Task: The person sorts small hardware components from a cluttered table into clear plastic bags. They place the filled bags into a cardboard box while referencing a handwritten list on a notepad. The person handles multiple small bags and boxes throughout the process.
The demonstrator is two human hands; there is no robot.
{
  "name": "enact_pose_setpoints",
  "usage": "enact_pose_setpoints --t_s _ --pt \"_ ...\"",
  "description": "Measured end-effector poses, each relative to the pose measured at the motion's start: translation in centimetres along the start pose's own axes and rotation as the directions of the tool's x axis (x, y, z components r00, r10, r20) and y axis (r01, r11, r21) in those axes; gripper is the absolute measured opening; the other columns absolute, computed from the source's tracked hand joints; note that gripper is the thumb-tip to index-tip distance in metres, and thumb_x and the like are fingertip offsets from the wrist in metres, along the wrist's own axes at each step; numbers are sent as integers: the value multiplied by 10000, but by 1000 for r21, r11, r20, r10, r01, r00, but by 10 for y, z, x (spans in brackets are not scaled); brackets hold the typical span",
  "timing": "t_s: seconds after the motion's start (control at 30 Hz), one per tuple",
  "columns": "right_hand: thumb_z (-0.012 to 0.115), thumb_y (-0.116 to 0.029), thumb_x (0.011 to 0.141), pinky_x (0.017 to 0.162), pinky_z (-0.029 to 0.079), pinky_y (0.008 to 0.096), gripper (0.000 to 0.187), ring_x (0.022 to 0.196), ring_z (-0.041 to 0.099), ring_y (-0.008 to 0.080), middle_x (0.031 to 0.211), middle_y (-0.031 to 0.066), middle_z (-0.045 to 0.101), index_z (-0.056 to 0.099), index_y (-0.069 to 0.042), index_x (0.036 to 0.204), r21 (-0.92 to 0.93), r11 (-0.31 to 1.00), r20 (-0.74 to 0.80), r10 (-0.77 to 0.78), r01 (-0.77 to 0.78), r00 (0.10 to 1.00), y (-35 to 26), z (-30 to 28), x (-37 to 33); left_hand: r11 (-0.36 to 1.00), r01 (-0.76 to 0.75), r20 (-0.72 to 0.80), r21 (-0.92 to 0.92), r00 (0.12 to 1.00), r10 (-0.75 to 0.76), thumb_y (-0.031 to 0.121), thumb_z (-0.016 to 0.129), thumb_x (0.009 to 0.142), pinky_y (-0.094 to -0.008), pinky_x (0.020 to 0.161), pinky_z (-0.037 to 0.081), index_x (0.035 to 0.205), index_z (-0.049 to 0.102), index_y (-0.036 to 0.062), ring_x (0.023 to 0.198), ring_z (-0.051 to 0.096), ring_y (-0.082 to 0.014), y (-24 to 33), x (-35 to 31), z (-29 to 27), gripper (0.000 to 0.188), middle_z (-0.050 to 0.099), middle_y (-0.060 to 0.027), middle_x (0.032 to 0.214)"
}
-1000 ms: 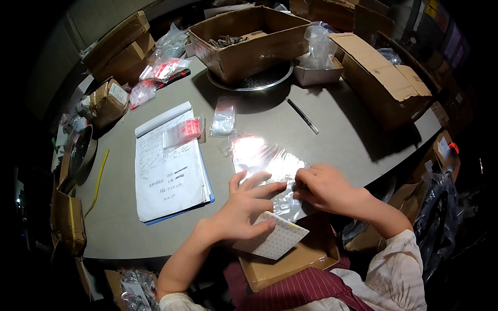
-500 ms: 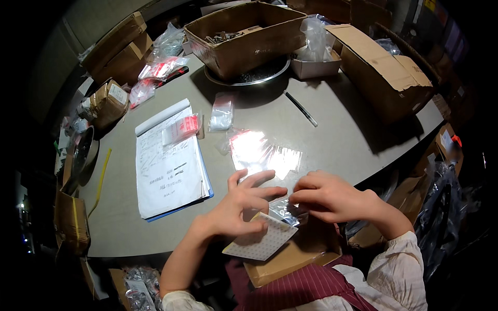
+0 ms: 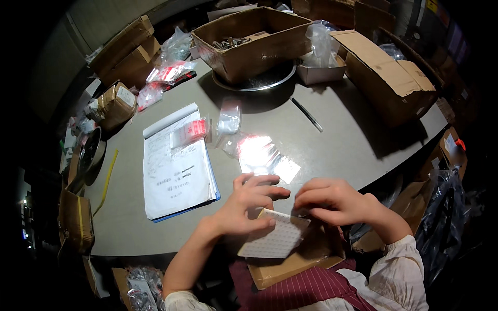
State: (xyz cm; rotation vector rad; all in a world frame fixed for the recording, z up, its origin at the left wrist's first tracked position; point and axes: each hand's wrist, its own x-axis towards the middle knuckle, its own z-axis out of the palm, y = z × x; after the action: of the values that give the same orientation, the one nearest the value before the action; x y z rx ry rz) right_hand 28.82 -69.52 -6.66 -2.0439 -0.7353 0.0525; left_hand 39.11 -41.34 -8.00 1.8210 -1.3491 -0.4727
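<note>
My left hand holds a white label sheet with rows of small marks, its thumb lying on the upper edge and its other fingers partly spread. The sheet tilts above an open shallow cardboard box at my lap. To the right, my right hand is closed with fingertips pressed together by the sheet's upper right corner. Whatever it may pinch is hidden. Just beyond both hands, several clear zip bags with red parts lie on the table, shining under the light.
A clipboard with papers lies left, with a red-marked bag on it. Beyond are more clear bags and a black pen. A large carton sits on a metal basin at the back; another carton stands right.
The small clear bag between my hands has dropped out of sight. The label sheet has turned and shifted right. My right hand stays closed; the whole view has shifted slightly.
</note>
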Motion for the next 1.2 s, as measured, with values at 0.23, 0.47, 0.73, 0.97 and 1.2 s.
enact_pose_setpoints --t_s 0.23,0.47,0.73,0.97,1.2 --pt "739 -57 898 783 544 405 226 920 664 315 1019 132 647 637 -42 1098 -216 976 -51 -2 -9 999 0 24 22 997 50 -119 67 992 -42 310 812 862 -467 1168 229 821 685 72 1438 492 -269 2 1 2 273 706 -64 1351" --pt "763 -36 795 766 542 414 304 871 649 321 976 117 638 635 -26 1071 -509 860 -118 -123 46 985 1 36 31 993 84 -186 79 980 -68 297 753 896 -506 1178 215 839 661 71 1430 506 -283 -4 -4 3 251 712 -49 1361" --pt "758 -84 790 722 546 392 309 840 647 294 976 109 629 651 -12 1072 -702 663 30 -338 260 941 5 41 25 995 74 -300 73 953 -49 268 752 877 -486 1189 220 872 694 42 1444 482 -312 -8 -2 10 233 686 -99 1397" --pt "719 -125 873 641 531 374 160 692 644 243 805 115 659 701 -40 1007 -25 998 -267 53 -62 962 9 -12 52 964 53 -222 260 975 6 257 706 863 -584 1184 169 762 666 49 1482 419 -336 -7 0 15 235 670 -70 1434" --pt "689 -273 919 676 531 426 255 695 659 325 807 193 691 713 -24 966 -227 928 57 314 -294 948 45 -29 65 963 -33 -156 269 985 77 255 691 850 -635 1182 110 714 636 56 1477 426 -333 -8 4 14 247 686 -38 1417"
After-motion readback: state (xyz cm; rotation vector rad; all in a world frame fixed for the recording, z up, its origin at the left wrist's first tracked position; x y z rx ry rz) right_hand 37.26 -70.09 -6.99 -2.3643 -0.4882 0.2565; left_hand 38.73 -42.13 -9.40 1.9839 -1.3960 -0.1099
